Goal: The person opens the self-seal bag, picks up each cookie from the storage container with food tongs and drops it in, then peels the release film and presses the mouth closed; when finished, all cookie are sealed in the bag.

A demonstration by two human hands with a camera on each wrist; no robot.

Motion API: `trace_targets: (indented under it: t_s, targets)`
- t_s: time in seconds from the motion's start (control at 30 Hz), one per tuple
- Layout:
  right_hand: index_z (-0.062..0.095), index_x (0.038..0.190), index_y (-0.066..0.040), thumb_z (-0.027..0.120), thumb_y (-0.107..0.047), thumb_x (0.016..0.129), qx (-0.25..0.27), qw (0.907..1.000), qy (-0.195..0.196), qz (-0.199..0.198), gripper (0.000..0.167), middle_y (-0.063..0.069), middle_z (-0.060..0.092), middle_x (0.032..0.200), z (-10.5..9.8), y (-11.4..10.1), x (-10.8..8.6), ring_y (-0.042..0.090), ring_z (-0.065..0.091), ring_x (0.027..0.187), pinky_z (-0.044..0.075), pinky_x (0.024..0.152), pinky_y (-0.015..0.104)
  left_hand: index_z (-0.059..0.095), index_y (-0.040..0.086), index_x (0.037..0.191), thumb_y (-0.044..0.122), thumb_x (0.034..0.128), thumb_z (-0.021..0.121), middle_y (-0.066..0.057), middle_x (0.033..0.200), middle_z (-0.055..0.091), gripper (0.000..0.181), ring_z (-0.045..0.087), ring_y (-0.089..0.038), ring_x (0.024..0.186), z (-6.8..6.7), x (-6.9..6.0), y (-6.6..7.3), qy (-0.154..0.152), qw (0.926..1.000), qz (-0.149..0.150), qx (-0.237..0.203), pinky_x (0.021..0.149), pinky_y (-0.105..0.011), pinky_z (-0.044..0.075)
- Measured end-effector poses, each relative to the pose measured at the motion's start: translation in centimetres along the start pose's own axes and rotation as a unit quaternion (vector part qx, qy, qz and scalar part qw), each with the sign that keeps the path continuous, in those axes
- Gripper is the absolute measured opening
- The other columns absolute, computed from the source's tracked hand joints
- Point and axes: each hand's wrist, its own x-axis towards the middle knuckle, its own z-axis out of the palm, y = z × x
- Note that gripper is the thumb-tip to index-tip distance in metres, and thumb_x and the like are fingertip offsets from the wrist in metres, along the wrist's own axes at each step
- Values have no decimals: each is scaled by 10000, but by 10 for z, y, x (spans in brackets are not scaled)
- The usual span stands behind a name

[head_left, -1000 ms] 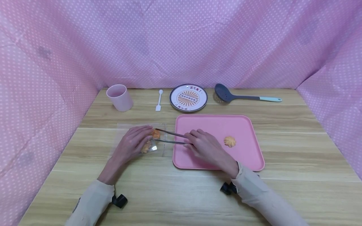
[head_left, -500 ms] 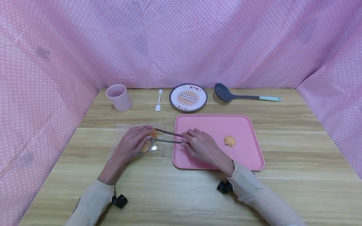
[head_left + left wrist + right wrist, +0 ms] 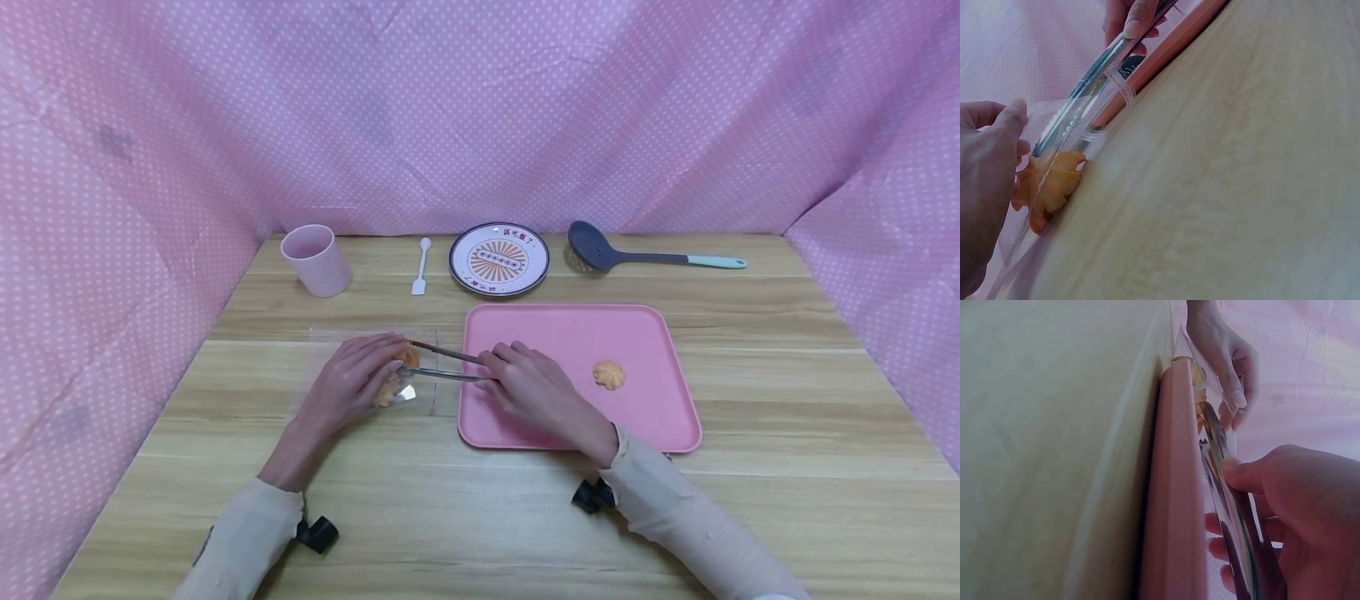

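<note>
Left of centre in the head view, the left hand (image 3: 348, 375) pinches the film of a clear bag (image 3: 424, 398) with cookies (image 3: 387, 390) inside. At the centre, the right hand (image 3: 536, 392) grips metal tongs (image 3: 448, 353), their parted tips inside the bag; whether they touch the cookies I cannot tell. Right of centre, a loose cookie (image 3: 609, 375) lies on the pink tray (image 3: 577, 325).

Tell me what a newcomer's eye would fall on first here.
Probably the bright pink tray, right of centre, with one flower-shaped cookie on it. Next, perhaps, the metal tongs in the right hand, their tips inside the clear bag of cookies that the left hand holds, left of the tray.
</note>
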Motion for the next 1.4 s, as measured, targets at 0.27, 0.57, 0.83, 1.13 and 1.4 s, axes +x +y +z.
trace_targets:
  t_s: [0.27,0.57,0.83,1.13,1.4]
  targets:
    - [724,1183,-64,769,-205,962,72,9999,-57,94,266,62,681,1008,-2,3,-4,233,609,865,563,709,351,716,7,1253,211,1059,608,-155,1305,693,301,639,-359,1221,0,1,0,49,10000,-32,-62,1060,-510,476]
    - [724,1204,-62,766,-218,966,229,9994,-66,246,288,61,682,1032,-8,7,-13,232,600,884,561,742,359,721,0,1232,114,997,671,-162,1286,701,266,652,-365,1194,1,0,-1,126,9999,17,-61,1042,-512,488]
    - [734,1219,-55,794,-216,943,361,9989,-14,293,325,71,696,1051,-14,19,-28,240,609,910,571,767,378,724,-14,1214,320,1118,486,-170,1270,706,421,660,-373,1175,2,0,-1,205,9997,85,-97,1025,-516,495]
    - [728,1225,-44,804,-199,927,334,9987,99,384,345,101,706,1084,-24,31,-49,265,625,925,579,806,422,724,-13,1216,289,1096,545,-173,1280,701,371,647,-367,1200,0,1,1,82,9999,-39,-95,1053,-507,478]
    - [712,1229,-34,807,-196,919,184,9985,99,516,362,97,706,1087,-33,40,-66,266,628,930,575,824,438,726,-10,1216,81,958,708,-167,1280,702,274,651,-362,1194,0,0,0,74,10000,-35,-35,1057,-488,480]
